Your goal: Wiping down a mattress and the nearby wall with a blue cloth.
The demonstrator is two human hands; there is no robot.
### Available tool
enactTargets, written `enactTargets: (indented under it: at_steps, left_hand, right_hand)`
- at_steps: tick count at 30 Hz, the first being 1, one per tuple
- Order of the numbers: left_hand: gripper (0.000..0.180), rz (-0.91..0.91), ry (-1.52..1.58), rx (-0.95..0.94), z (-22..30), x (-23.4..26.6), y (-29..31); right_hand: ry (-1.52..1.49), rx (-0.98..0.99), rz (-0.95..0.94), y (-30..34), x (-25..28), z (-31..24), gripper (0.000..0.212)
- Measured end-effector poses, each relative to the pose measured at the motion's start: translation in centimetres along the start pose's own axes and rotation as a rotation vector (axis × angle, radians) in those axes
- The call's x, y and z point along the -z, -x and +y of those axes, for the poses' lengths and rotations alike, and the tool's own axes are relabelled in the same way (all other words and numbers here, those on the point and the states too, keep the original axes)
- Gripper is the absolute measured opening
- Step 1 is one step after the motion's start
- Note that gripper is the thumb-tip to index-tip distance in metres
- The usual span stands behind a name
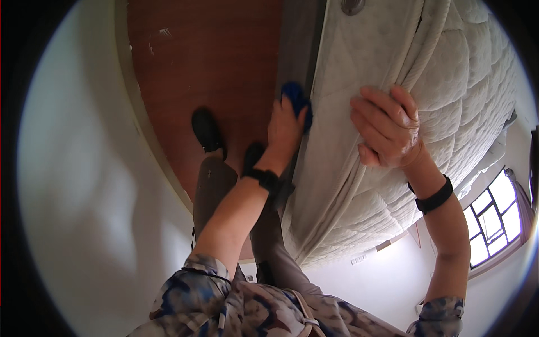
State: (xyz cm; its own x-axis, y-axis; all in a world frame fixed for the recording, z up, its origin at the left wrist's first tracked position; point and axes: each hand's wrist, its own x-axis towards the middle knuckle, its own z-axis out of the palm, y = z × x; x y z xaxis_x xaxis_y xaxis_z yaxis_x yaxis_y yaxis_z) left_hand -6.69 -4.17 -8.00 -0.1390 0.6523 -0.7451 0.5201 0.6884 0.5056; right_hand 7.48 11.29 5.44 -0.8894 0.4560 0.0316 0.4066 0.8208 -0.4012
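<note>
A blue cloth is bunched in my left hand, whose fingers are closed round it. That hand presses the cloth along the grey side of the bed base, just below the mattress edge. My right hand rests on the edge of the white quilted mattress, at its corded border. Its fingers are bent and spread a little apart, with nothing seen in them. Its palm side is partly hidden. Each wrist wears a black band.
Brown wooden floor runs between the bed and a pale wall on my left. My dark shoes stand on it. A round metal vent sits in the mattress side. At the lower right is a barred window with a curtain.
</note>
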Motion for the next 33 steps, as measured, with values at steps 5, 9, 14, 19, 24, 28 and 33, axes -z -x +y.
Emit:
enactTargets:
  at_steps: [5,9,14,19,24,28,33]
  left_hand:
    - [0.047,-0.23,-0.152,0.088,-6.1,-1.9,8.1]
    - [0.046,-0.455,-0.317,0.073,-7.0,-1.7,8.6]
    - [0.044,-0.277,-0.129,0.042,-8.1,-2.8,6.1]
    - [0.047,-0.226,0.088,0.056,-7.9,-3.4,5.9]
    - [0.049,-0.19,0.274,0.109,-5.0,-2.3,4.6]
    - [0.051,-0.111,0.247,0.051,-4.4,-1.8,2.7]
    - [0.055,-0.127,0.223,0.052,-2.9,-1.1,1.0]
  right_hand:
    - [0.024,0.008,-0.034,-0.4,-0.2,0.5,0.029]
    - [0.054,0.003,-0.08,0.3,-0.1,0.8,0.029]
    - [0.105,0.009,-0.079,3.3,-2.6,0.7,0.029]
    - [0.1,-0.007,-0.111,6.5,-4.2,0.5,0.029]
    - [0.067,-0.023,-0.147,8.2,-5.3,0.1,0.028]
    - [0.067,-0.002,-0.148,8.0,-5.3,-0.4,0.027]
    - [0.015,0.02,-0.14,9.5,-6.7,-0.6,0.032]
